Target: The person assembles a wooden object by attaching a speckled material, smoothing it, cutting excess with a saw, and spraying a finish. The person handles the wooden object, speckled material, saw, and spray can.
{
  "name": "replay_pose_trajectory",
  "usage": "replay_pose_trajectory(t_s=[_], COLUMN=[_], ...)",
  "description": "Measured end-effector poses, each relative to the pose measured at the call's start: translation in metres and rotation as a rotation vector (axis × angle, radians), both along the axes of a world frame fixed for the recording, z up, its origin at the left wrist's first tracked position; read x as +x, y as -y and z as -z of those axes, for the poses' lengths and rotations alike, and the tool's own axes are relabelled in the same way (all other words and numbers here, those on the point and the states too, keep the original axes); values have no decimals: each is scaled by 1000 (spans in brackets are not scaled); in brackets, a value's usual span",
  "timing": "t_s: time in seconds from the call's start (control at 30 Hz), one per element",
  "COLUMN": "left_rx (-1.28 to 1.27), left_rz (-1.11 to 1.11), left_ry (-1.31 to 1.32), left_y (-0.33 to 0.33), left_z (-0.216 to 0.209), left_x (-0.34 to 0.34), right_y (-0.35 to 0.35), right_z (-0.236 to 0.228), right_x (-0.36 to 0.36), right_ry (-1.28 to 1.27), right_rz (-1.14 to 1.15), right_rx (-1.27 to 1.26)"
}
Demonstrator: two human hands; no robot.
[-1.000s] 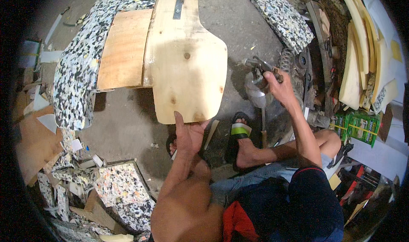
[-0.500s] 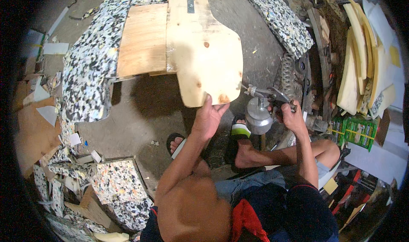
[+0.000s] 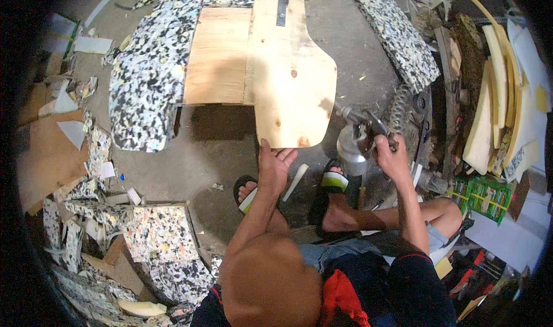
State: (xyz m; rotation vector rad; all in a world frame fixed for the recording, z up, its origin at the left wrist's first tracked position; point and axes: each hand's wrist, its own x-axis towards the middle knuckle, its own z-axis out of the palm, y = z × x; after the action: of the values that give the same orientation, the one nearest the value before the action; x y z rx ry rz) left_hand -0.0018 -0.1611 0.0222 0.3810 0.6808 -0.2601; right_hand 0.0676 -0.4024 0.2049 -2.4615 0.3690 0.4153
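My right hand (image 3: pixel 393 157) is wrapped round the handle of a spray gun (image 3: pixel 368 125) with a silvery metal cup below. Its nozzle points at the right edge of a pale knotty wooden board (image 3: pixel 296 96). At the board's near edge is my left hand (image 3: pixel 275 168), palm up with fingers stretched out; the thumb tip meets the edge. That board joins a plain wood panel (image 3: pixel 218 56) and a speckled foam piece (image 3: pixel 147 79) on the left. A dark metal bracket (image 3: pixel 282 7) sits on the board's far part.
Foam offcuts (image 3: pixel 158 232) and cardboard (image 3: pixel 49 154) pile up on the left. A long speckled foam strip (image 3: pixel 397 39) lies at the far right, near a coiled hose (image 3: pixel 397 108). Curved yellowish foam strips (image 3: pixel 489 102) and green packets (image 3: pixel 487 197) are at the right. A pale sliver (image 3: pixel 295 182) lies by my feet.
The view has shifted, so the boards appear farther right. My left thumb has slid off the board's top to its near edge, and the fingers now show below it. A pale sliver has come into sight.
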Motion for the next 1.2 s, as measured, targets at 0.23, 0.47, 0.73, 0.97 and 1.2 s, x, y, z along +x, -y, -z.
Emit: replay_pose_trajectory(t_s=[0.23,0.47,0.73,0.97,1.2], left_rx=[135,581,337,322,468], left_rz=[242,-70,-729,-726,-381], left_ry=[-80,-216,-401,-518,-278], left_y=[-30,-161,-279,-283,-309], left_z=[30,57,63,61,25], left_x=[-8,-43,4,23,19], right_y=[-22,-30,2,-19,-44], right_z=[2,13,46,40,18], right_x=[-24,-41,-83,-106,-121], right_ry=[6,73,-89,39,50], right_rz=[141,209,333,218,310], right_rx=[-11,-166,38,-87,125])
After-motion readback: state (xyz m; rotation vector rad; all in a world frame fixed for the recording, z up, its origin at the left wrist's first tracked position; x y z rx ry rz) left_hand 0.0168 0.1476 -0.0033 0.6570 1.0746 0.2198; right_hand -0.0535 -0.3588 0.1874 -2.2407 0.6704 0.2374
